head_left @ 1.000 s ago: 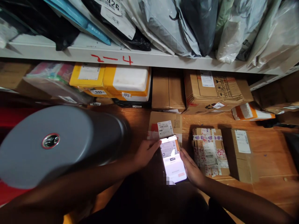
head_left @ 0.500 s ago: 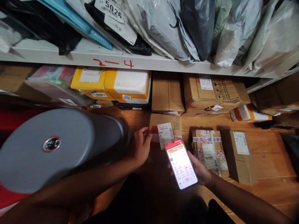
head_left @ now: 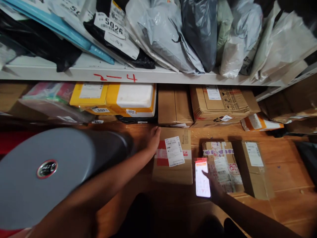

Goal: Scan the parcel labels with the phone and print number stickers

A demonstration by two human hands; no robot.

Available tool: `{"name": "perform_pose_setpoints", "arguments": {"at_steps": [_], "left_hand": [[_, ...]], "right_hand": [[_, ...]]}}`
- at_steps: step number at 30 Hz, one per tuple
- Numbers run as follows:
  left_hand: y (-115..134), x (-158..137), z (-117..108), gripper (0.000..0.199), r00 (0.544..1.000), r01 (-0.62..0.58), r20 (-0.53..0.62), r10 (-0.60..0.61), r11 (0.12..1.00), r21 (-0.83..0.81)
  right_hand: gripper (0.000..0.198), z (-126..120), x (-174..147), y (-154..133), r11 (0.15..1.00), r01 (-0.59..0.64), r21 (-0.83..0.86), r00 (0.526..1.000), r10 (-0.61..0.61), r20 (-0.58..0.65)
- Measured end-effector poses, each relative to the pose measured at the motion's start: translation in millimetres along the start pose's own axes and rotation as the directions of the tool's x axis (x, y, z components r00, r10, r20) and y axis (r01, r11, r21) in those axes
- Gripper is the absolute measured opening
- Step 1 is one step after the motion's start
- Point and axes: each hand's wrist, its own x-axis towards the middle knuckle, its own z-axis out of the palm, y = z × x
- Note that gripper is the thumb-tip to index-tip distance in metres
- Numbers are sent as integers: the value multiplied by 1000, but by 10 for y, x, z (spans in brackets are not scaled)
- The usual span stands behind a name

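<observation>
A flat cardboard box (head_left: 173, 175) lies on the floor in the middle, with a red patch and a white shipping label (head_left: 175, 151) on top. My left hand (head_left: 153, 140) is at its far left corner, fingers drawn together against the edge; the fingertips are partly hidden in shadow. In my right hand (head_left: 216, 189) is a smartphone (head_left: 203, 181), its lit screen facing up and my thumb over it. The phone is held above the floor, just right of the box. Beside it stands a parcel wrapped in patterned tape (head_left: 221, 153).
A tall brown carton (head_left: 252, 178) stands at the right. A grey lidded bin (head_left: 71, 158) fills the left. Ahead, a white shelf (head_left: 160, 78) marked 2-4 holds several bagged parcels. Beneath it sit yellow boxes (head_left: 90, 91) and large cartons (head_left: 218, 105).
My left hand has moved forward to the box's far corner. My right hand has shifted right with the phone, uncovering the box, and its thumb now lies over the screen. The view has tilted slightly.
</observation>
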Motion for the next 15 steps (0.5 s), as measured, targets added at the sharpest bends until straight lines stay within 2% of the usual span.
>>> {"name": "perform_pose_setpoints", "arguments": {"at_steps": [3,7,10,15], "left_hand": [[100,270,128,32,995,44,95,-40,998,-46],[52,364,104,37,970,139,213,-115,985,-103],[7,369,35,46,959,184,243,-147,974,-135],[77,288,30,46,958,226,213,-194,964,-140]], "right_hand": [[48,34,208,234,993,-118,13,992,117,43],[70,175,355,346,969,-226,99,959,203,197],[69,299,378,303,956,-265,125,934,222,281],[65,355,458,221,938,-296,181,921,230,316]]}}
